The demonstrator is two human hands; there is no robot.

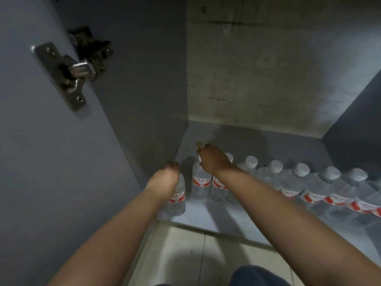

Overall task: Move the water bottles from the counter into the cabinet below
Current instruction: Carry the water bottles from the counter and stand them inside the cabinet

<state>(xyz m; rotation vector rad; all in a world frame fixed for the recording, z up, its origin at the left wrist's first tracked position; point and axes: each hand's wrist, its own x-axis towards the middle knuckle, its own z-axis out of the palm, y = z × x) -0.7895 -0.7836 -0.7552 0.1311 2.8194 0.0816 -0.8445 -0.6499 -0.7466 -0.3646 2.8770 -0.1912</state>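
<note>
Both hands were deep in the cabinet: the left hand (168, 172) curled over the top of a water bottle (176, 198) standing at the floor's front-left corner, the right hand (212, 159) gripping the cap end of a second bottle (201, 182) just at its 3 o'clock. Placing step, by the look of it. A row of bottles (299, 180) ran off toward 3 o'clock along the cabinet floor (206, 215). Next move likely called for letting go cleanly without toppling neighbours, then back up to the surface for more.
</note>
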